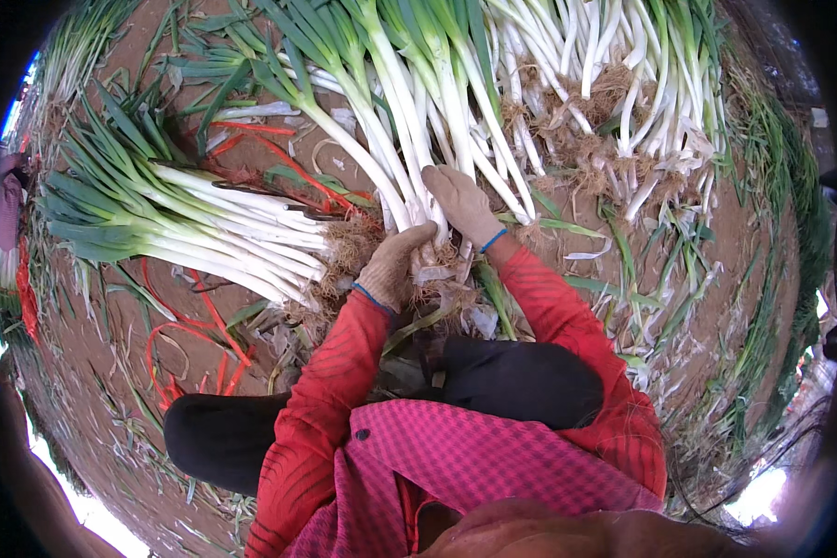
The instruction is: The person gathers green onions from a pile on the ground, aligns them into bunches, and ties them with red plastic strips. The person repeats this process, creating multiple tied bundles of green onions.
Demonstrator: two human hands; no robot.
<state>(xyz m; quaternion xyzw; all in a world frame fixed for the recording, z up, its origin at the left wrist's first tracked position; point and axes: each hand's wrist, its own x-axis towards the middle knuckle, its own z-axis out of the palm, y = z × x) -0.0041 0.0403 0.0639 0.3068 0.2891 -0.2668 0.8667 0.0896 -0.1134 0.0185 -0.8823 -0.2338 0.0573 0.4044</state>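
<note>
Long green onions [390,132] with white shanks and green tops lie fanned out before me, their root ends towards my knees. My left hand [390,268], in a tan knit glove with a blue cuff, closes around the white bases just above the roots. Its thumb lies across the front of the shanks. Slightly higher and to the right, my right hand [460,206] wears a matching glove and grips shanks of the same group. Its fingertips are partly hidden among the stalks. Roots and papery skins [436,268] hang below the hands.
A neat pile of green onions [230,223] lies left, beside dark thin rods [272,197]. Red plastic strips [209,321] are scattered on the soil [111,335]. More rooted onions [621,104] are heaped at upper right. Leaf trimmings [669,293] litter the right side.
</note>
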